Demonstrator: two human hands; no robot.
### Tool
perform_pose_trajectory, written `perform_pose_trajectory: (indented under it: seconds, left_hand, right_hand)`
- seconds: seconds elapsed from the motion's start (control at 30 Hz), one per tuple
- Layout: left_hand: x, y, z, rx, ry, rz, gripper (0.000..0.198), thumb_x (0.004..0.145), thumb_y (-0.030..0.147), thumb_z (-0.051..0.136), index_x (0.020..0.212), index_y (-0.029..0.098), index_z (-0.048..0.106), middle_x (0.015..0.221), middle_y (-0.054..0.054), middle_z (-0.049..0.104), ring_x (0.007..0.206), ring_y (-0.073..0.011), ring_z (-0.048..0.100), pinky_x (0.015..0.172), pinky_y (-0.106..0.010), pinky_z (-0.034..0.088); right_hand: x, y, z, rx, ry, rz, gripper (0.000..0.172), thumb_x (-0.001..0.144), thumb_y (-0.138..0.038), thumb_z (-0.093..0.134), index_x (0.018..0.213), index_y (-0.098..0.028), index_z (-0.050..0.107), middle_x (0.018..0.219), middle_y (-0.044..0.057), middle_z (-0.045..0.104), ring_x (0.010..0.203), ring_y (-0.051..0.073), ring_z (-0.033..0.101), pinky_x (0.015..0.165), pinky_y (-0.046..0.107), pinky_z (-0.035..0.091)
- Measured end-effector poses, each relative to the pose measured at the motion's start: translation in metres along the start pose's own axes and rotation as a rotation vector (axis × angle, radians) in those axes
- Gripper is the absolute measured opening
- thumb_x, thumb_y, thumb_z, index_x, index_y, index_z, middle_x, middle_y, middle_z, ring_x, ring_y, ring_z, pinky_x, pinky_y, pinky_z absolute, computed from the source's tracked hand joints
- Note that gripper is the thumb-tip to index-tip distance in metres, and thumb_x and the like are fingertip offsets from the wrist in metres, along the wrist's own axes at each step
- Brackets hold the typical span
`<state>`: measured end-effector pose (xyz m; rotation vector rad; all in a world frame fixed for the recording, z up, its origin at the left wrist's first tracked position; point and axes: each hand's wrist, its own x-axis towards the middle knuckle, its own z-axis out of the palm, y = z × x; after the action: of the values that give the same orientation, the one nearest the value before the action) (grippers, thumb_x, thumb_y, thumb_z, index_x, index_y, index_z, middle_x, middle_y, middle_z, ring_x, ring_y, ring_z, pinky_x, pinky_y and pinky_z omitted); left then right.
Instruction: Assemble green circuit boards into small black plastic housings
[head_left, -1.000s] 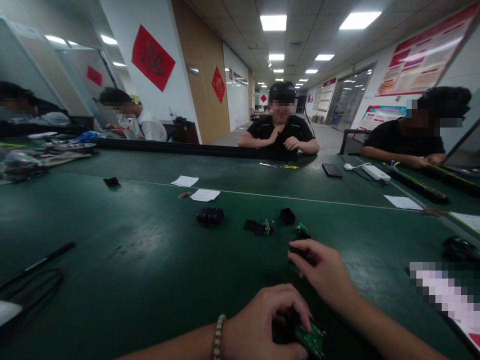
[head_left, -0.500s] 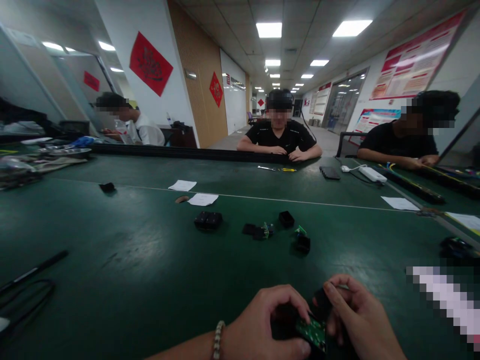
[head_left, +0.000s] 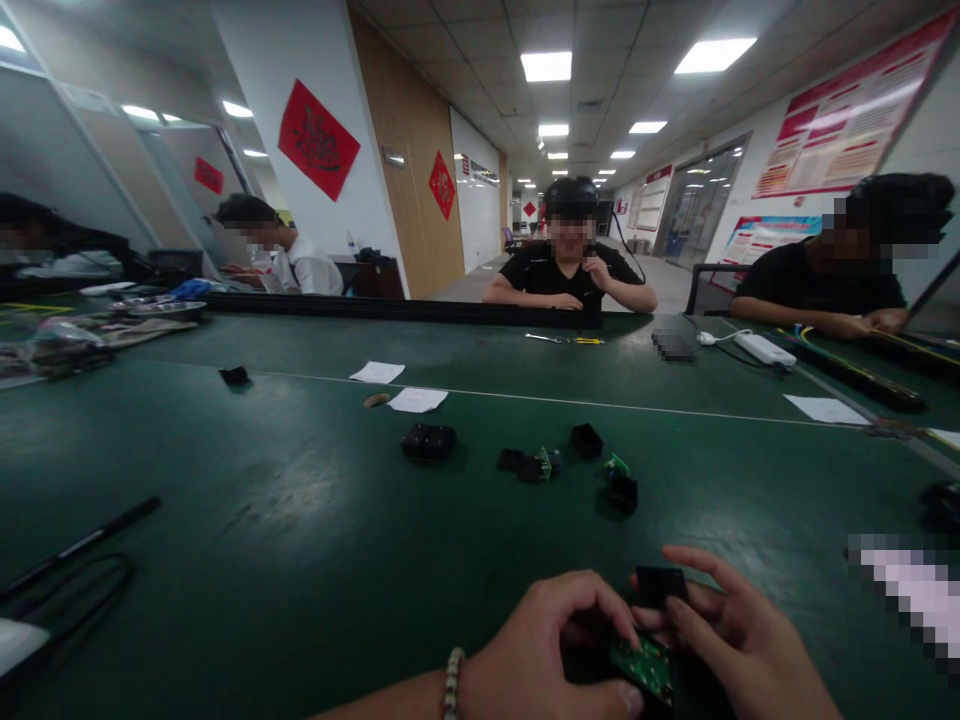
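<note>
My left hand (head_left: 559, 645), with a beaded bracelet at the wrist, is closed around a small green circuit board (head_left: 643, 668) that appears to sit in a black case; its fingers partly cover it. Close beside it, my right hand (head_left: 739, 630) pinches a small black rectangular piece (head_left: 661, 585) between thumb and fingers, its index finger raised. Farther up the table lie an open black box (head_left: 586, 441), a second black box (head_left: 622, 493) with a green board against it, and black flat pieces (head_left: 525, 464) beside another small board.
Two black boxes (head_left: 428, 441) stand side by side left of the loose parts. Paper sheets (head_left: 418, 400) lie near the seam of the green table (head_left: 315, 560). A black cable (head_left: 82, 545) is at left, a white power strip (head_left: 763, 349) at right. Several people sit around.
The black piece in my right hand has turned to show its flat face, and my index finger has lifted. The view has shifted slightly left. The person opposite has raised a hand.
</note>
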<state>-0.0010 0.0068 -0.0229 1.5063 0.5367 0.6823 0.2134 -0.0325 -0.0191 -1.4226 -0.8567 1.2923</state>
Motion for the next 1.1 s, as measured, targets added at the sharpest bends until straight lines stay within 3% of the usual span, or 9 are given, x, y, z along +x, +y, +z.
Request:
perform_pose_trajectory:
  seconds: [0.2,0.33,0.6,0.73,0.87,0.97,1.1]
  left_hand:
    - [-0.001,0.007,0.004,0.102,0.071,-0.017,0.026,0.072,0.016,0.076,0.095,0.016,0.065,0.104,-0.009,0.069,0.094,-0.024,0.07,0.085,-0.037,0.057]
    - [-0.001,0.009,0.004,0.09,0.077,0.012,0.024,0.074,0.016,0.073,0.095,0.016,0.063,0.105,-0.009,0.067,0.093,-0.0229,0.068,0.084,-0.038,0.057]
    - [-0.001,0.014,0.005,0.139,0.061,0.051,0.023,0.074,0.015,0.072,0.094,0.017,0.062,0.11,-0.009,0.062,0.099,-0.0229,0.065,0.087,-0.037,0.057]
    - [-0.001,0.013,0.004,0.144,0.058,0.042,0.024,0.073,0.012,0.071,0.095,0.017,0.062,0.109,-0.008,0.062,0.099,-0.0224,0.064,0.087,-0.036,0.056]
    - [-0.001,0.01,0.004,0.129,0.053,0.042,0.024,0.073,0.014,0.072,0.094,0.017,0.062,0.107,-0.008,0.063,0.095,-0.0217,0.065,0.085,-0.036,0.056]
    - [0.0,0.01,0.005,0.109,0.058,0.037,0.023,0.071,0.014,0.071,0.093,0.016,0.062,0.105,-0.008,0.063,0.093,-0.0218,0.065,0.084,-0.036,0.056]
    - [0.001,0.013,0.004,0.108,0.063,0.024,0.023,0.07,0.014,0.071,0.091,0.016,0.063,0.106,-0.009,0.063,0.095,-0.0235,0.065,0.085,-0.038,0.056]
  right_hand:
    - [0.0,0.002,-0.002,-0.086,-0.035,-0.049,0.05,0.056,-0.064,0.091,0.078,-0.022,0.075,0.063,0.005,0.079,0.056,0.022,0.075,0.057,0.03,0.06]
    - [-0.003,0.002,-0.003,-0.166,0.01,-0.125,0.042,0.06,-0.062,0.089,0.067,-0.022,0.077,0.054,0.003,0.072,0.053,0.019,0.069,0.055,0.027,0.057]
    - [-0.003,0.004,-0.006,-0.204,0.062,-0.265,0.031,0.061,-0.049,0.09,0.063,-0.022,0.074,0.06,0.002,0.067,0.055,0.018,0.064,0.052,0.026,0.055]
    - [-0.003,0.007,-0.007,-0.102,0.041,-0.341,0.035,0.063,-0.041,0.091,0.059,-0.023,0.06,0.074,0.005,0.073,0.066,0.022,0.071,0.057,0.028,0.06]
    - [-0.002,0.015,-0.014,-0.111,-0.085,-0.327,0.034,0.075,-0.035,0.085,0.064,-0.023,0.056,0.097,0.011,0.08,0.085,0.026,0.076,0.066,0.03,0.063]
    - [-0.001,0.016,-0.015,-0.13,-0.125,-0.365,0.031,0.082,-0.034,0.08,0.068,-0.024,0.054,0.087,0.009,0.079,0.072,0.021,0.072,0.059,0.026,0.06]
    - [-0.001,0.009,-0.008,-0.184,-0.05,-0.492,0.036,0.075,-0.029,0.084,0.061,-0.022,0.052,0.072,0.004,0.073,0.063,0.017,0.068,0.056,0.021,0.058]
